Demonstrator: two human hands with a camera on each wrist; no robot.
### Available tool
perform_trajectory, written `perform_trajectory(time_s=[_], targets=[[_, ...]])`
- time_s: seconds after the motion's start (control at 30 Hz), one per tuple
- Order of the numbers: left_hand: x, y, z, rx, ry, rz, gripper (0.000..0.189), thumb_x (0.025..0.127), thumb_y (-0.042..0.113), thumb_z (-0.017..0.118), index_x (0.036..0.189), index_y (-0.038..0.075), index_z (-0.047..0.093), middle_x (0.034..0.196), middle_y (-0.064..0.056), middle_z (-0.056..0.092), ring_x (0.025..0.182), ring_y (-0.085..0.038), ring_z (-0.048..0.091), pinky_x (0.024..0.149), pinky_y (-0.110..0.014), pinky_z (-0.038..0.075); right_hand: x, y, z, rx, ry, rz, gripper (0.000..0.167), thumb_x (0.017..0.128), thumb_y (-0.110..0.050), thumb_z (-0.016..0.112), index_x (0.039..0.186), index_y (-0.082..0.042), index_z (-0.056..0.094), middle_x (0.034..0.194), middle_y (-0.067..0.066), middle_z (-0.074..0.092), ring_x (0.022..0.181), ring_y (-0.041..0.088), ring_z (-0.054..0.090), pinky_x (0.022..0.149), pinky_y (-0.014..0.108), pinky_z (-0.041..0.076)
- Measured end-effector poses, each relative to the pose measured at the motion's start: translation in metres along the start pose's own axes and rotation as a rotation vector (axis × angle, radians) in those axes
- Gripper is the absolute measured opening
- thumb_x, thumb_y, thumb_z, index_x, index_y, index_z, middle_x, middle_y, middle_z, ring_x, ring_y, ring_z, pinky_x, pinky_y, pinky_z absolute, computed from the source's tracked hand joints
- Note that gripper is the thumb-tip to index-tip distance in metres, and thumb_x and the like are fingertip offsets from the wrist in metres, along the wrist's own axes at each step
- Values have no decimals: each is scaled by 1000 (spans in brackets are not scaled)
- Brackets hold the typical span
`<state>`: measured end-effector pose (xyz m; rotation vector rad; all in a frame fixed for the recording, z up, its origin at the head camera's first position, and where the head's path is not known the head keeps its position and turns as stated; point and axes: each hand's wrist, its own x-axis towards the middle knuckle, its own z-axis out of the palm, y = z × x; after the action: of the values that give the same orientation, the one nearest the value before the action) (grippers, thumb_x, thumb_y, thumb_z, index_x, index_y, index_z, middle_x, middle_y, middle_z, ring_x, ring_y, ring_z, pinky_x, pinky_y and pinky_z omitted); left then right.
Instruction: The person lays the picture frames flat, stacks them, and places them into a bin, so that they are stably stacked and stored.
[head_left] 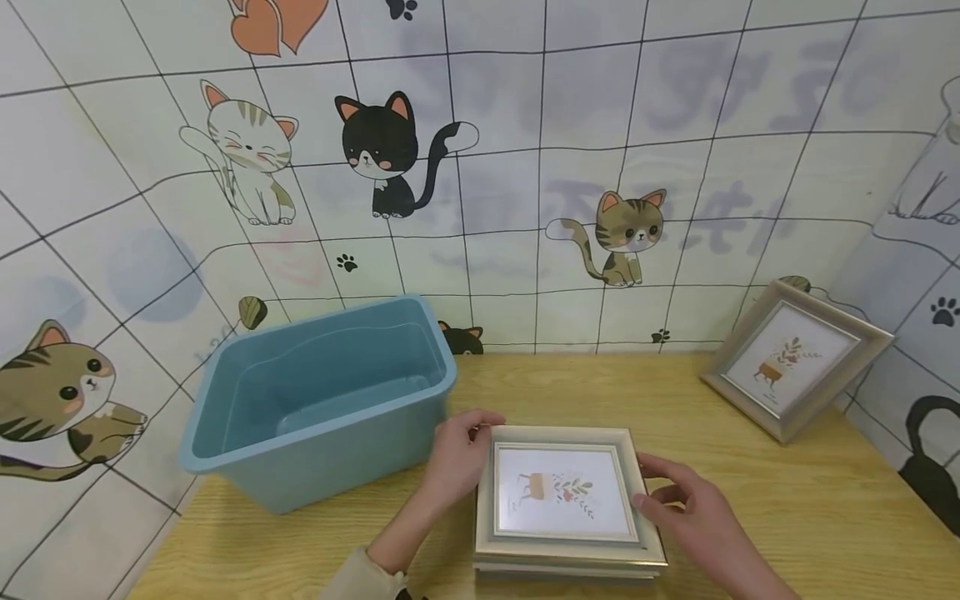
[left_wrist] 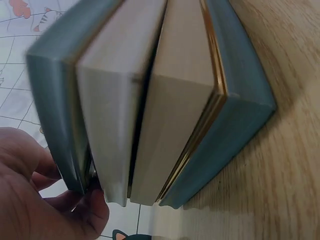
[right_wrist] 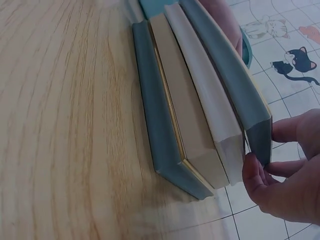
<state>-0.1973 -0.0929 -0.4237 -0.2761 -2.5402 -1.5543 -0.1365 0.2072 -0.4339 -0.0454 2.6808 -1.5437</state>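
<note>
A stack of several picture frames lies on the wooden table in front of me. The top picture frame [head_left: 558, 492] has a pale gold border and a plant print turned sideways. At its left edge, my left hand [head_left: 459, 460] pinches it near the far corner. My right hand [head_left: 693, 512] holds the opposite edge between thumb and fingers. Seen from the side in the left wrist view, the top frame has a grey-blue edge [left_wrist: 47, 90]. Beneath it come a white frame [left_wrist: 112, 125], a beige frame [left_wrist: 170, 115] and another grey-blue frame [left_wrist: 235, 110]. A narrow gap shows under the top frame in the right wrist view.
A blue plastic bin [head_left: 360, 433] stands to the left of the stack, with nothing visible inside. Another picture frame [head_left: 798, 358] leans against the wall at the back right. Cat-patterned covering [head_left: 502, 200] lines the walls behind the wooden table [head_left: 570, 387].
</note>
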Motion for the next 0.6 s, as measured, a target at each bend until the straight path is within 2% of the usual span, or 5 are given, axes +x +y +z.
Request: perform_trajectory(time_s=[0.13,0.27,0.6], targets=[[1,-1,1,41,-6,15,29,101,-5,51,112,3,76,97,-6,71,57,-10,46,55,-26,43,2,2,0,13,-7,12,56,95,-15,75,144,4,54,133,18,60,94,12,62,73,27,52],[1,-4,2,71,-2,31,29,101,-5,50,112,4,76,91,-3,69,60,-11,47,59,-28,43,3,3,0,31,-16,21,57,95,-14,75,144,5,53,134,19,60,99,17,62,74,27,53],[1,-16,9,96,53,88,28,101,-2,53,109,8,78,95,0,71,73,-13,52,66,-30,47,5,8,3,61,-23,17,56,98,-16,71,147,4,50,136,21,58,107,23,62,77,27,53]])
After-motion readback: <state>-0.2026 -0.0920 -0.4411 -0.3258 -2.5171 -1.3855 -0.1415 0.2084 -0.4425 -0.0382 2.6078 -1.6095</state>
